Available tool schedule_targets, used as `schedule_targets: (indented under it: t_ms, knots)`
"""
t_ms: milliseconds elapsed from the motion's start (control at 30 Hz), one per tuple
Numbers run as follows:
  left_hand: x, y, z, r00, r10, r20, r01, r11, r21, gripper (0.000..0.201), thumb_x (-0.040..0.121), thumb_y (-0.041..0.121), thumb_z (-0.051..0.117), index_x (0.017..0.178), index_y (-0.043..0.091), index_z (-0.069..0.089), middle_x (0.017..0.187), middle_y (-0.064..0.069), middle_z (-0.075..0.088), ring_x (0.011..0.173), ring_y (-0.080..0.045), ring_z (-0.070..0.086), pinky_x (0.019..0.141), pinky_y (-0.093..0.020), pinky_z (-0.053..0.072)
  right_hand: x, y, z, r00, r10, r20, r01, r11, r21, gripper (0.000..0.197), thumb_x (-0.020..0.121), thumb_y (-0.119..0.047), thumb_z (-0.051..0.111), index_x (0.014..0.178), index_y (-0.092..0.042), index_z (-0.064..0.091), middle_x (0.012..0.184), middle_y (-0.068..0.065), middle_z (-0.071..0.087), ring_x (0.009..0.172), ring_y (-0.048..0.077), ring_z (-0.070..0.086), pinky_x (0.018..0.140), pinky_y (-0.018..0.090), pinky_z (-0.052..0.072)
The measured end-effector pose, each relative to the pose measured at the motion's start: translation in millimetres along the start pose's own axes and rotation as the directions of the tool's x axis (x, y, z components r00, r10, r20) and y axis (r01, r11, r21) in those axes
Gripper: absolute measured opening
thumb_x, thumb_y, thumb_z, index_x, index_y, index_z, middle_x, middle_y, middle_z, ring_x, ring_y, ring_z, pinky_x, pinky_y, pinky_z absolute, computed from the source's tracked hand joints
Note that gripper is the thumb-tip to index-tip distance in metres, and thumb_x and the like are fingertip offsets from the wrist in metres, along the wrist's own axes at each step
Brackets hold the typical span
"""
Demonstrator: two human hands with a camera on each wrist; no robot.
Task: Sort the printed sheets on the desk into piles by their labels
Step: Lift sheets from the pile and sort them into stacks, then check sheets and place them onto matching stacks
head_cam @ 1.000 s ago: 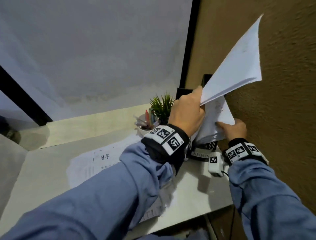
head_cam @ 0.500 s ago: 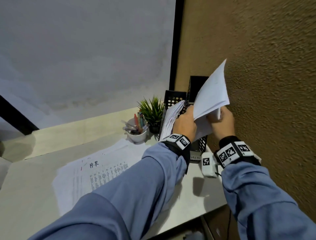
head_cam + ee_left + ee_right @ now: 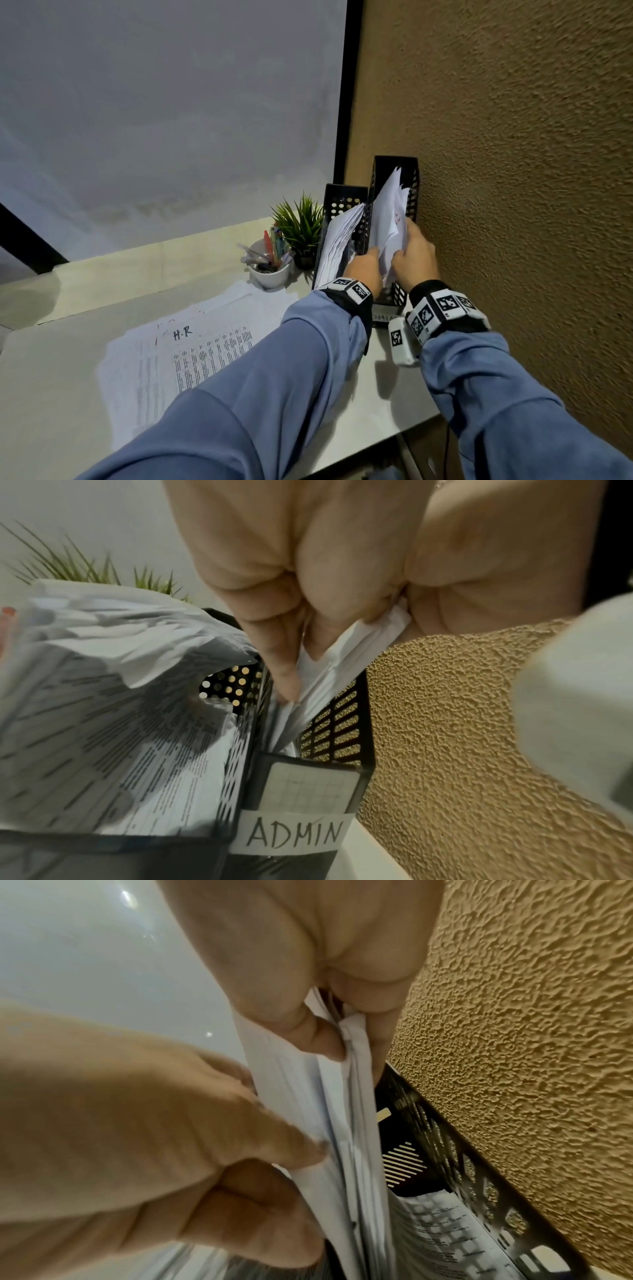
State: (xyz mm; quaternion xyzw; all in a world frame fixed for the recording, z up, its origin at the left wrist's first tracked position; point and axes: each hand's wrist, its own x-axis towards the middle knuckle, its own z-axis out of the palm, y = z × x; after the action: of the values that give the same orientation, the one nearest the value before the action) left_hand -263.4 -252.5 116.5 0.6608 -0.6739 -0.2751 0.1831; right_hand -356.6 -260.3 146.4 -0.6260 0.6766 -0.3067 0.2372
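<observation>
Both hands hold a bundle of white printed sheets (image 3: pixel 388 219) standing in a black mesh file holder (image 3: pixel 412 178) against the brown wall; its front carries an "ADMIN" label (image 3: pixel 296 831). My left hand (image 3: pixel 364 269) pinches the sheets (image 3: pixel 346 653) from the left side. My right hand (image 3: pixel 412 253) grips the sheets (image 3: pixel 342 1123) between thumb and fingers on the wall side. A second black holder (image 3: pixel 339 198) to the left is stuffed with printed sheets (image 3: pixel 337 240). On the desk lies a spread of sheets, the top one marked "H-R" (image 3: pixel 183 334).
A white cup of pens (image 3: pixel 269 265) and a small green plant (image 3: pixel 301 226) stand left of the holders. The textured brown wall (image 3: pixel 513 171) closes off the right side. The desk's (image 3: pixel 51 394) front edge runs near my forearms.
The bundle was held high above the holders a second ago. Both hands have since lowered it into the ADMIN holder, and the view has tilted down.
</observation>
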Motion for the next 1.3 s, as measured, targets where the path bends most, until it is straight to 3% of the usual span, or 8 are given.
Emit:
schedule_targets:
  t_ms: [300,467,633,867,967,1133,1233,1300]
  knots:
    - [-30,-27,-10,0.998,0.067,-0.012,-0.068,0.986,-0.151,0.039,0.082,0.004,0.056,0.12,0.012,0.054,0.118,-0.007,0.061,0.098,-0.027,0.062,0.087,-0.035,0.051,2,-8,-11,0.985,-0.074,-0.155,0.085,0.994,0.066,0.067,0.082,0.001,0.048,0.146,-0.007,0.029,0.141,0.015,0.04,0.128,0.03,0.041,0.105,0.031,0.032]
    - [-81,-104,-21,0.985,-0.096,-0.146,0.059,0.969,-0.238,0.024,0.089,0.005,0.05,0.108,0.012,0.061,0.105,-0.001,0.064,0.077,-0.012,0.063,0.071,-0.017,0.049,-34,-34,5,0.791,-0.359,-0.495,0.445,0.893,0.062,0.056,0.07,0.01,0.043,0.124,-0.001,0.055,0.108,0.017,0.052,0.105,0.025,0.045,0.09,0.022,0.034]
    - [-134,-197,-25,0.885,-0.393,-0.248,0.316,0.901,-0.298,0.024,0.084,-0.002,0.048,0.083,0.019,0.059,0.095,-0.007,0.067,0.071,-0.016,0.066,0.066,-0.026,0.053,-93,-31,83,0.85,-0.522,-0.067,0.526,0.84,0.131,0.049,0.075,0.005,0.044,0.121,-0.004,0.055,0.097,0.005,0.05,0.093,0.016,0.044,0.083,0.016,0.033]
    - [-195,-274,-14,0.537,-0.815,-0.215,0.763,0.579,-0.287,0.043,0.083,0.01,0.057,0.124,0.0,0.049,0.127,-0.02,0.045,0.112,-0.038,0.05,0.091,-0.04,0.044,-130,17,174,0.829,-0.045,0.558,0.034,0.999,0.03,0.046,0.083,0.001,0.049,0.129,-0.004,0.049,0.124,0.011,0.047,0.116,0.026,0.051,0.102,0.036,0.042]
    - [-209,-279,-9,0.458,-0.855,-0.244,0.768,0.519,-0.376,0.049,0.084,0.011,0.059,0.129,-0.002,0.045,0.131,-0.022,0.045,0.118,-0.039,0.045,0.096,-0.043,0.039,-135,24,187,0.802,0.11,0.587,-0.043,0.991,-0.127,0.019,0.084,-0.005,0.048,0.097,-0.018,0.045,0.107,0.007,0.04,0.098,0.018,0.045,0.083,0.025,0.037]
    - [-213,-277,-2,0.401,-0.883,-0.245,0.757,0.47,-0.454,0.056,0.083,0.019,0.064,0.131,-0.001,0.042,0.131,-0.022,0.045,0.12,-0.04,0.045,0.096,-0.044,0.039,-151,22,197,0.812,0.148,0.564,-0.046,0.98,-0.192,0.039,0.083,-0.004,0.049,0.062,-0.027,0.024,0.083,0.002,0.039,0.079,0.016,0.04,0.055,0.021,0.029]
    - [-211,-277,-3,0.38,-0.905,-0.189,0.763,0.422,-0.489,0.068,0.077,0.023,0.073,0.131,0.0,0.037,0.129,-0.022,0.044,0.116,-0.04,0.048,0.092,-0.044,0.042,-161,14,201,0.777,0.14,0.614,-0.093,0.99,-0.107,0.013,0.083,-0.009,0.053,0.092,-0.017,0.057,0.085,-0.001,0.052,0.076,0.016,0.051,0.057,0.018,0.038]
    - [-212,-281,-3,0.386,-0.913,-0.13,0.76,0.395,-0.516,0.063,0.076,0.023,0.075,0.124,0.001,0.041,0.121,-0.02,0.05,0.107,-0.037,0.054,0.083,-0.04,0.045,-166,11,204,0.769,0.167,0.617,-0.135,0.986,-0.098,0.044,0.084,-0.012,0.057,0.128,-0.011,0.055,0.114,0.007,0.06,0.093,0.018,0.059,0.074,0.02,0.045]
